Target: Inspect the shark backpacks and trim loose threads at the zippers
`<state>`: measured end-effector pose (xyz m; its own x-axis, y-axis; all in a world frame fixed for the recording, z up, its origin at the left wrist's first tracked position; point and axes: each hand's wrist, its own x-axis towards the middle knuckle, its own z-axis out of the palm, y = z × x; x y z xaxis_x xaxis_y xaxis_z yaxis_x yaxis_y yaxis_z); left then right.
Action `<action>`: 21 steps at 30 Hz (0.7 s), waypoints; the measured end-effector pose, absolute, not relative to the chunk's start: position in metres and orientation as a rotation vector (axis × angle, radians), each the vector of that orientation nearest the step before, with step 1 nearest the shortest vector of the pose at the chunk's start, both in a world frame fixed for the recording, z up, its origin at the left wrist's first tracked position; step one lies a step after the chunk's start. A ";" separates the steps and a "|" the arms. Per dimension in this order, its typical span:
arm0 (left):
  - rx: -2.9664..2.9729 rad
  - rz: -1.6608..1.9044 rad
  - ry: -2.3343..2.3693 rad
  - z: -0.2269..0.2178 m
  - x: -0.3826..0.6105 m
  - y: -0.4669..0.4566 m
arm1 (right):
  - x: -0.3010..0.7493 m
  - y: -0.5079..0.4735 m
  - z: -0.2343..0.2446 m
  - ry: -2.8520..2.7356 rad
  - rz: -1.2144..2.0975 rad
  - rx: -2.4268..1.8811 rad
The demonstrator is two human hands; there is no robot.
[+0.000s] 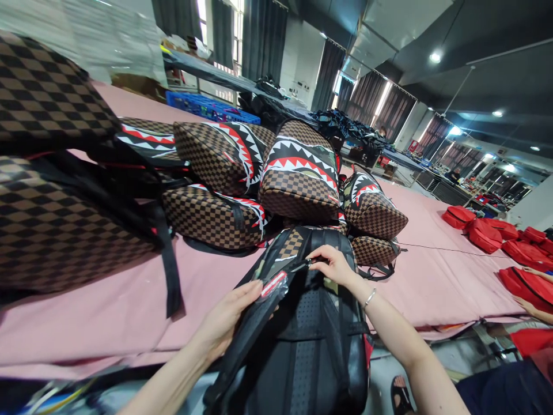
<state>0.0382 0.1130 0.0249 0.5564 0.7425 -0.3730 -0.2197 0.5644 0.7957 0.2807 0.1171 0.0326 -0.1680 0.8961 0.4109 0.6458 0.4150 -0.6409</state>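
A black backpack (pixel 302 357) leans at the table's front edge, its padded back and shoulder straps toward me. My left hand (pixel 228 314) is closed round the left shoulder strap (pixel 254 323). Beside its fingertips, a red-and-white tag (pixel 274 283) in clear plastic lies on that strap. My right hand (pixel 330 266) pinches a thin black piece with a metal glint (pixel 302 265) near the top of the backpack; its exact kind is too small to tell. Part of the brown checked front with camouflage trim shows at the backpack's upper edge.
Several checked backpacks with shark-mouth prints (pixel 300 173) are piled behind on the pink-covered table (pixel 207 288). More checked bags (pixel 56 230) stack at left. Red bags (pixel 486 233) lie at right, where another person's hand (pixel 529 308) touches one. A blue crate (pixel 211 108) stands behind.
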 end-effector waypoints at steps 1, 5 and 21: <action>0.767 0.636 0.775 0.024 0.039 0.113 | 0.280 0.116 0.032 -1.933 0.423 -1.302; 0.776 0.628 0.756 0.023 0.039 0.112 | 0.280 0.118 0.035 -2.048 0.467 -1.290; 0.732 0.585 0.758 0.027 0.040 0.112 | 0.274 0.133 0.039 -2.296 0.319 -1.126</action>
<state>0.0399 0.1122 0.0266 0.5943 0.6988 -0.3982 -0.2078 0.6116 0.7634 0.2743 0.1329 0.0389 -0.4926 0.7844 0.3768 0.6520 0.6195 -0.4372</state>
